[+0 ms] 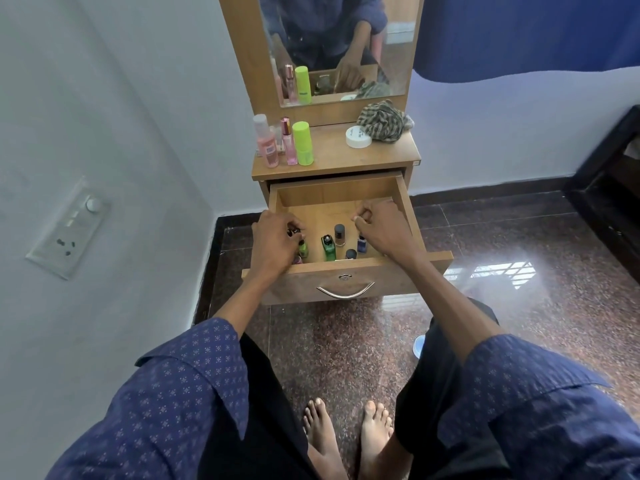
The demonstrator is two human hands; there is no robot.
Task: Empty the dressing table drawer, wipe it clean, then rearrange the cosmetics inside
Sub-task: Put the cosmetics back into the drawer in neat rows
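bare feet [346, 434] are seen nearest, on the speckled polished stone floor [502, 271], with blue patterned sleeves [194, 386] framing the view. beyond them, at twelve o'clock, the light wooden dressing table drawer [349, 282] is pulled fully out.

the left hand [273, 242] is curled over the drawer's nine o'clock side, and something small and dark appears to be pinched at its fingertips; exactly what cannot be told. the right hand [381, 226] is held at the three o'clock side with its fingers curled in, and nothing can be made out in it.

small nail polish bottles stand upright inside, near the front: a lime green one [303, 249] just beside the left hand, a darker green one [328, 247], a grey-capped clear one [340, 234], a black cap [350, 253], and a blue one [362, 244] by the right hand.

on the tabletop [332, 161] above are a pink pump bottle [266, 142], a slim pink perfume bottle [288, 142], a lime green tube [302, 143], a white round jar [358, 137] and a crumpled striped cloth [382, 121].

emptying and wiping are judged done, since the cloth is set aside and the bottles stand in order; rearranging is judged under way, with the tabletop items left to return.
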